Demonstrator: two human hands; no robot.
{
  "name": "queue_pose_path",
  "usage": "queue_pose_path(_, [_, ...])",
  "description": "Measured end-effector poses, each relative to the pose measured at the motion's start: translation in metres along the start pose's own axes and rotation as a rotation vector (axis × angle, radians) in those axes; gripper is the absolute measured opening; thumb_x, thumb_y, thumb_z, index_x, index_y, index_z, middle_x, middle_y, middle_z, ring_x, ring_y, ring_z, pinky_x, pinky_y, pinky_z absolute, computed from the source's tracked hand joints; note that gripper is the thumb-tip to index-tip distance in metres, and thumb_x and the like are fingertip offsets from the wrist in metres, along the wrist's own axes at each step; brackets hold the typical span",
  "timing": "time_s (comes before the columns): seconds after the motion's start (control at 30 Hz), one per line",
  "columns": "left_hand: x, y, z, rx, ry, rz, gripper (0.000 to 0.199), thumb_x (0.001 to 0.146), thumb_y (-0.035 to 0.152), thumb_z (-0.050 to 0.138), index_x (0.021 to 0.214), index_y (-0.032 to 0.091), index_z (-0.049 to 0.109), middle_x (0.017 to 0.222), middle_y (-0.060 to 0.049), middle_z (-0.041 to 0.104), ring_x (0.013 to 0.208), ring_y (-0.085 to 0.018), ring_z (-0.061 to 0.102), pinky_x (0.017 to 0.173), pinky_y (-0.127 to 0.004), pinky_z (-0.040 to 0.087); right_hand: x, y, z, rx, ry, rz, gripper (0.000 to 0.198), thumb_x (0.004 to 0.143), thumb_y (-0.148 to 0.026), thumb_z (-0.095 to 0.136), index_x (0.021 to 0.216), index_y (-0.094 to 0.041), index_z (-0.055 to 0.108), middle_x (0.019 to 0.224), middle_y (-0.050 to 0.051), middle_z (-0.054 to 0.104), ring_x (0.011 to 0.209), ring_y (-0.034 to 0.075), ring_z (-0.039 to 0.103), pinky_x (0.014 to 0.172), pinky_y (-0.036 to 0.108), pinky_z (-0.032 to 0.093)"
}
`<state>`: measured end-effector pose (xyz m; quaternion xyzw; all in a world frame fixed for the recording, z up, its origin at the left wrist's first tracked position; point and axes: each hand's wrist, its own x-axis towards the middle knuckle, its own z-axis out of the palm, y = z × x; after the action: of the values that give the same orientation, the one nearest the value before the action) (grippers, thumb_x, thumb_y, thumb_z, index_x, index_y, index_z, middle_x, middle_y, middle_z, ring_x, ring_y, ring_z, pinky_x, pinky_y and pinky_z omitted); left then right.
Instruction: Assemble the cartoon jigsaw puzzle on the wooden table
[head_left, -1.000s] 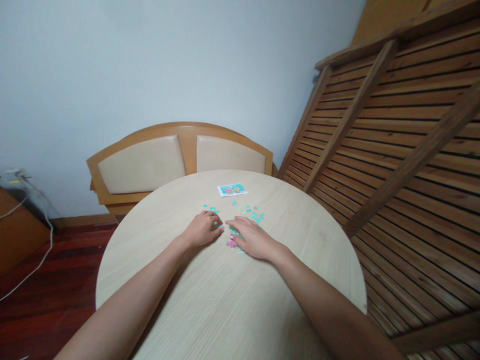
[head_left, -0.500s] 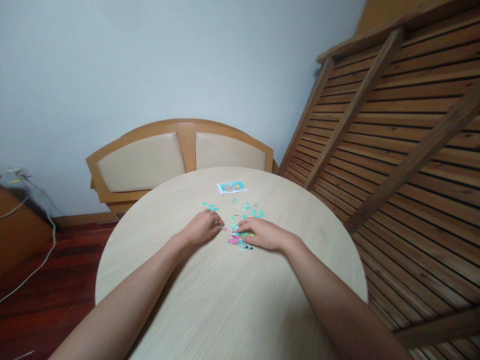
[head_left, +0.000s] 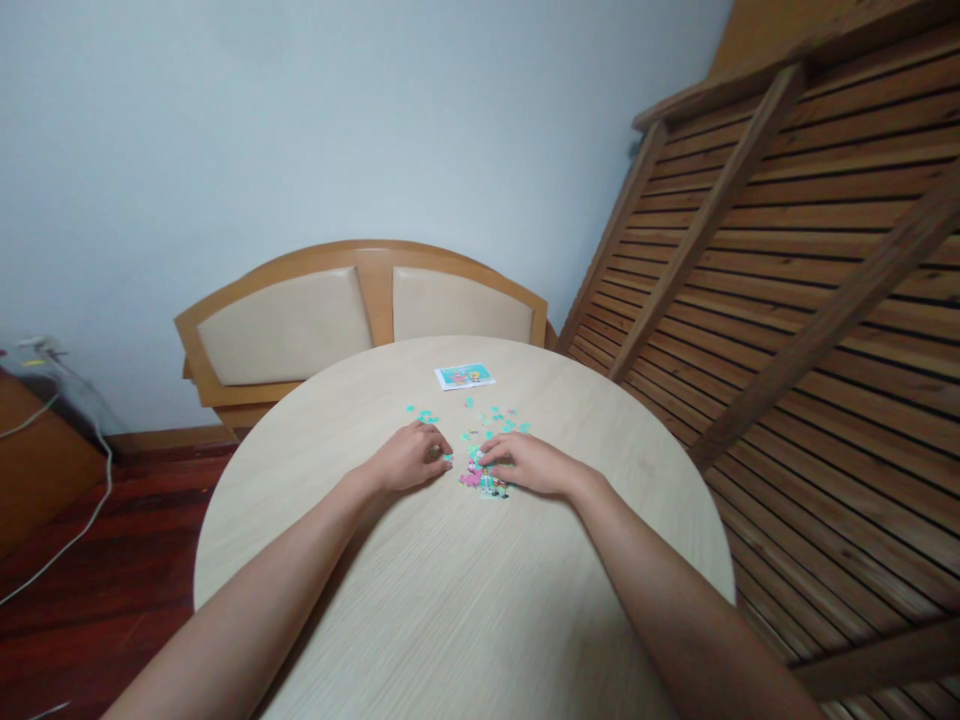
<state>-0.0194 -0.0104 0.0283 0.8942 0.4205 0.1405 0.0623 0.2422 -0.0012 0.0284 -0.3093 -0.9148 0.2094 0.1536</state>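
My left hand (head_left: 411, 458) is closed in a pinch, with a small teal and pink jigsaw piece (head_left: 448, 459) at its thumb and fingertips, just left of the joined pieces. A small joined patch of jigsaw puzzle (head_left: 487, 484) lies on the table, showing pink and teal cartoon figures. My right hand (head_left: 531, 464) lies over its upper right part, fingers stretched out and thumb apart from them. The fingertips touch or hover at the patch; part of it is hidden beneath them. Several loose teal pieces (head_left: 495, 413) are scattered beyond both hands.
A picture card (head_left: 465, 376) of cartoon figures lies farther back on the round wooden table (head_left: 420, 620). Behind stands a padded headboard (head_left: 375, 262) against the wall. A slatted wooden frame (head_left: 810, 300) leans at the right. White cables (head_left: 101, 500) hang at the left.
My left thumb and fingers have shifted slightly with the piece. My right thumb has drawn up toward the fingers, uncovering more of the joined patch.
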Motion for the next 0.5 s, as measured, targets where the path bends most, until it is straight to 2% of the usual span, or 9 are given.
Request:
queue_pose_path(0.33, [0.002, -0.0076, 0.0057, -0.112, -0.005, -0.002, 0.023, 0.087, 0.035, 0.062, 0.1, 0.017, 0.069, 0.098, -0.008, 0.07, 0.094, -0.022, 0.062, 0.088, -0.033, 0.046, 0.0032, 0.0024, 0.008, -0.036, 0.033, -0.058, 0.027, 0.09, -0.023, 0.062, 0.114, -0.021, 0.074, 0.124, 0.01, 0.069, 0.114, 0.023, 0.064, 0.101, 0.034, 0.046])
queue_pose_path(0.5, [0.0024, -0.0084, 0.0063, -0.197, 0.0, -0.016, 0.022, 0.084, 0.033, 0.064, 0.099, 0.017, 0.069, 0.096, -0.007, 0.07, 0.087, -0.02, 0.061, 0.08, -0.029, 0.046, 0.0031, 0.0027, 0.0097, -0.037, 0.051, -0.064, 0.027, 0.089, -0.022, 0.063, 0.113, -0.021, 0.075, 0.123, 0.01, 0.069, 0.114, 0.024, 0.064, 0.101, 0.036, 0.046])
